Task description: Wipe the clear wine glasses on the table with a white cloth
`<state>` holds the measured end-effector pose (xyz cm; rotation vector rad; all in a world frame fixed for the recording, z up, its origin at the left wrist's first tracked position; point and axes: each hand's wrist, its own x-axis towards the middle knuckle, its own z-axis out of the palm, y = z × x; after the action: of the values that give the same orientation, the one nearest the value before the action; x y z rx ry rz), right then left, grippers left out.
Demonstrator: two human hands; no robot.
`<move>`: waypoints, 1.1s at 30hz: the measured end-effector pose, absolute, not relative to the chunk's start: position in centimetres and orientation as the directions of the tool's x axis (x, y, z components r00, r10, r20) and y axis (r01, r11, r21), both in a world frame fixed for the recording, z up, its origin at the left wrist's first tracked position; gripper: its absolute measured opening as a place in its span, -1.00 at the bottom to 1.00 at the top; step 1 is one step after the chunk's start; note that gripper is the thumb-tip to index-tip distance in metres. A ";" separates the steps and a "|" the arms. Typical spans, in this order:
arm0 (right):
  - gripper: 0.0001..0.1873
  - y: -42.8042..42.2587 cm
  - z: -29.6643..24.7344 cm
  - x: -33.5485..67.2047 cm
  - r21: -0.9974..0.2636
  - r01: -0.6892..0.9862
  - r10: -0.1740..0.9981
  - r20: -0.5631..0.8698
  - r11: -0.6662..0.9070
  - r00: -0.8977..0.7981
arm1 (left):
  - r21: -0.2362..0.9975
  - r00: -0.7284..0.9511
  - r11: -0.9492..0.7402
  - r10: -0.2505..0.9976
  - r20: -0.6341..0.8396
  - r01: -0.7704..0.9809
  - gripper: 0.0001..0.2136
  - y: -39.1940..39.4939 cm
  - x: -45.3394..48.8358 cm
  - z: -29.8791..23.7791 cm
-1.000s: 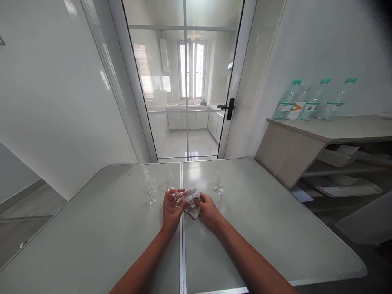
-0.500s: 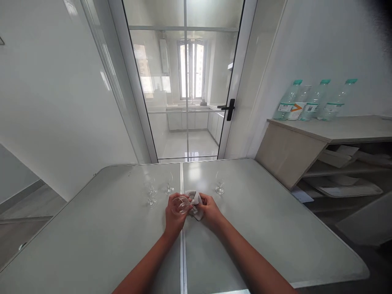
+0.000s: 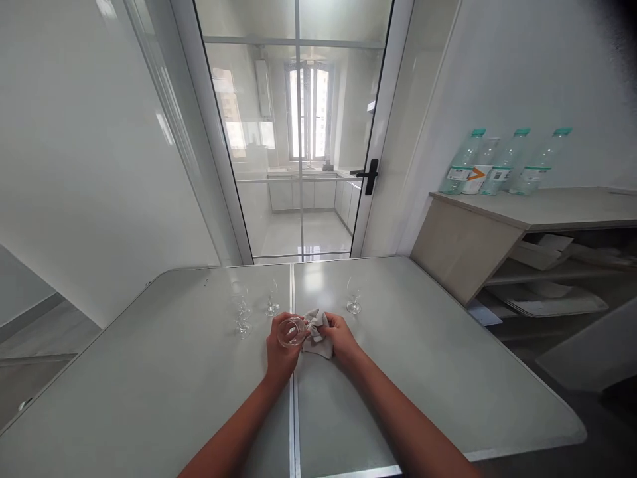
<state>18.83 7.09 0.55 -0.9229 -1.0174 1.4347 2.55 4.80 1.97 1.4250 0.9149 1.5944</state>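
Note:
My left hand (image 3: 280, 348) is closed round a small clear stemmed glass (image 3: 291, 331), tipped so its mouth faces me. My right hand (image 3: 337, 334) grips a crumpled white cloth (image 3: 315, 330) pressed against the glass. Both hands hover just over the grey table (image 3: 149, 392), near its centre seam. Other clear stemmed glasses stand on the table: two to the left (image 3: 242, 312), one behind my left hand (image 3: 271, 300), and one to the right (image 3: 354, 296).
A glass door with a black handle (image 3: 369, 175) stands behind the table. At the right is a beige shelf unit (image 3: 522, 219) with several water bottles (image 3: 502, 170) on top and trays below.
The glass has turned in my left hand so its mouth now faces me. The cloth has shifted a little against it. The camera has moved slightly.

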 end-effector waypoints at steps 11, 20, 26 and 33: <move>-0.62 6.4 1.9 18.9 -0.954 -0.297 0.967 0.033 -0.046 -0.253 | 0.883 0.008 -0.468 0.883 0.469 -0.028 -0.62 4.3 2.7 1.6; -0.56 6.7 1.5 19.1 -0.961 -0.272 0.979 0.016 -0.040 -0.201 | 0.889 -0.024 -0.450 0.893 0.449 -0.086 -0.56 4.5 2.5 1.9; -0.61 6.2 2.1 18.8 -0.951 -0.298 0.952 0.012 -0.084 -0.306 | 0.893 -0.005 -0.441 0.897 0.442 -0.088 -0.58 4.5 2.5 1.7; -0.89 7.1 1.5 19.3 -0.981 -0.002 0.975 0.192 0.193 -0.116 | 0.879 -0.036 -0.478 0.878 0.477 -0.004 -0.62 4.2 2.8 1.1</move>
<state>19.30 7.08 1.49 -1.0140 -1.3859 1.1411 2.84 4.24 1.08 1.5393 0.9474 1.5998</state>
